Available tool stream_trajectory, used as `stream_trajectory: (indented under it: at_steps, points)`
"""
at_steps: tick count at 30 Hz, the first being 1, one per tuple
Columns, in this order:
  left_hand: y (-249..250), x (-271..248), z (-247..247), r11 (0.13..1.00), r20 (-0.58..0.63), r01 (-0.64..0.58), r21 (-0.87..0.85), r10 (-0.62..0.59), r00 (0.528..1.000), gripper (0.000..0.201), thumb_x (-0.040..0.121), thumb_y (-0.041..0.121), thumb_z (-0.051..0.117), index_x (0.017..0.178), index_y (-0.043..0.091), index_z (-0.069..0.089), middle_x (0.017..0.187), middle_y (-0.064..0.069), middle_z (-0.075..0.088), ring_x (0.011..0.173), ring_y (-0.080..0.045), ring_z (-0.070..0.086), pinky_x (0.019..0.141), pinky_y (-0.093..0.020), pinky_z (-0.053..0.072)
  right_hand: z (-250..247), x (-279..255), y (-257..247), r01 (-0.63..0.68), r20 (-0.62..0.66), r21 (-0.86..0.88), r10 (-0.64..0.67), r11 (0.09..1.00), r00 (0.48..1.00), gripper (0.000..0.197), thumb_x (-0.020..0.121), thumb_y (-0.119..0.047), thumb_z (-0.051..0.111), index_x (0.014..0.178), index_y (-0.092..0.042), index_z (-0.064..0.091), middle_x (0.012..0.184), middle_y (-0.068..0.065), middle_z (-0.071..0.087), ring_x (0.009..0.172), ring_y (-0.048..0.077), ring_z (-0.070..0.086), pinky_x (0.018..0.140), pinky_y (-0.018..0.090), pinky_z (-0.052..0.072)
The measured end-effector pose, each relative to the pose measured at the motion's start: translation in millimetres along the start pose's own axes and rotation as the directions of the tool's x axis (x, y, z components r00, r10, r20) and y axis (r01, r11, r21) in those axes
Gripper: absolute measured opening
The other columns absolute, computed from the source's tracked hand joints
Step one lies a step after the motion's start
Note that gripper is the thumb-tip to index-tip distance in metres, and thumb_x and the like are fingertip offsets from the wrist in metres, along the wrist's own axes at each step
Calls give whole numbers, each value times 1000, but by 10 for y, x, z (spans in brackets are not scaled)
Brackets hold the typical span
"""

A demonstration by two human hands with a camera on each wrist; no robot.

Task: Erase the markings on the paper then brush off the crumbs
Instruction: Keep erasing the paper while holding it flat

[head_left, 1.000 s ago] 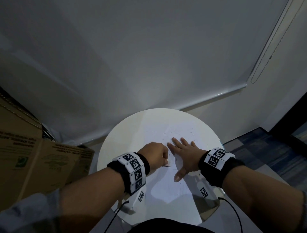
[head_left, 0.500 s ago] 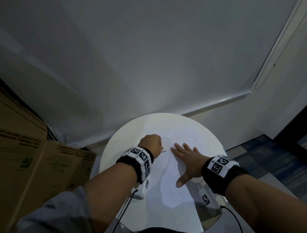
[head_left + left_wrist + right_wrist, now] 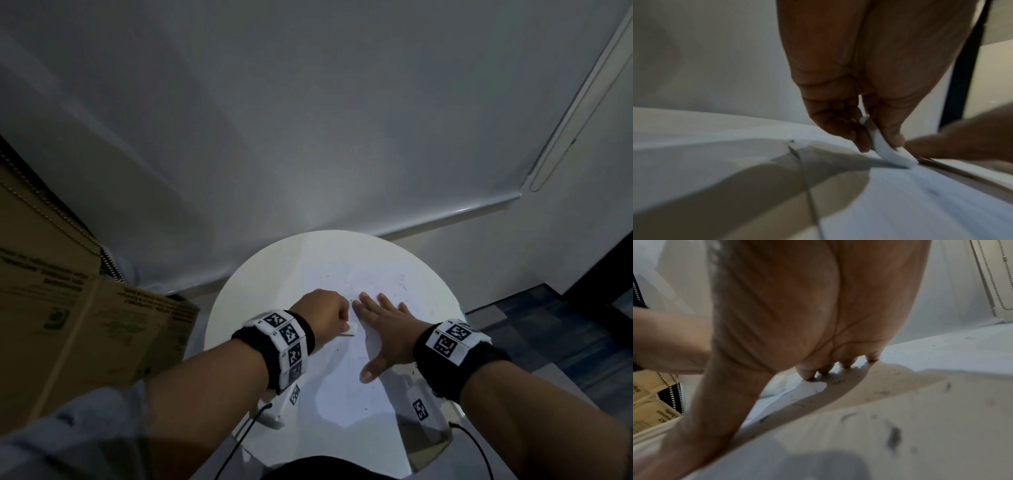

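Round white worktop (image 3: 260,274) under a pale grey wall, both my hands on the sheet.

My left hand (image 3: 322,313) has its fingers (image 3: 840,123) clamped on a small white rubber eraser (image 3: 890,154), its tip touching the white sheet of paper (image 3: 346,394). Just beside it, my right hand (image 3: 385,329) lies flat with fingers (image 3: 846,364) straight and spread, pressing the paper. Dark eraser crumbs (image 3: 894,436) scatter across the sheet. Brown cardboard boxes (image 3: 68,318) stand left of the worktop.

The right hand (image 3: 385,329) lies flat just beside the left hand's (image 3: 323,313) eraser (image 3: 351,329), blocking rightward strokes.
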State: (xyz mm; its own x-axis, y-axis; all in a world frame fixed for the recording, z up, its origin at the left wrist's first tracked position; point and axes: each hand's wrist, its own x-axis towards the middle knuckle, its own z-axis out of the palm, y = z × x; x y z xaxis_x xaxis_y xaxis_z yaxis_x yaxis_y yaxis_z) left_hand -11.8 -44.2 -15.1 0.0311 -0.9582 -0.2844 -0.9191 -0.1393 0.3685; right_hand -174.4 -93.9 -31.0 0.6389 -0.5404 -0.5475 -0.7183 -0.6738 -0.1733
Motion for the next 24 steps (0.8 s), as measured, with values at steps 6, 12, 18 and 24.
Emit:
stream_trajectory:
  at_steps: [6, 12, 18, 24]
  points:
    - [-202, 149, -139, 987, -103, 157, -44, -161, 982, 13, 92, 23, 65, 100, 14, 70, 111, -6, 68, 106, -24, 60, 86, -27, 46, 17, 5, 12, -16, 4, 9, 16, 1000, 1000, 130, 64, -67, 71, 149, -24, -17, 156, -3, -25, 144, 25, -22, 115, 51, -8]
    - [-154, -48, 26, 997, -3, 72, -25, -72, 997, 10, 89, 22, 69, 96, 15, 70, 104, -1, 68, 91, -16, 58, 78, -24, 43, 8, 2, -6, -19, 0, -1, 19, 1000, 1000, 131, 63, -68, 71, 149, -22, -16, 156, -2, -24, 144, 26, -20, 116, 52, -6]
    - [-307, 20, -159, 990, -85, 136, -24, -138, 987, 14, 91, 23, 66, 100, 14, 69, 109, -4, 66, 105, -22, 59, 80, -24, 41, 4, -9, 1, -21, -2, 14, 21, 1000, 1000, 130, 64, -67, 71, 149, -24, -17, 156, -3, -24, 144, 25, -21, 115, 51, -7]
    - [-258, -83, -60, 996, -8, 94, -3, -94, 996, 14, 91, 23, 66, 101, 14, 69, 109, -3, 66, 101, -19, 59, 79, -23, 41, 9, 3, -3, -19, -2, 5, 19, 1000, 1000, 130, 65, -67, 71, 149, -23, -17, 156, -2, -24, 144, 26, -21, 116, 52, -6]
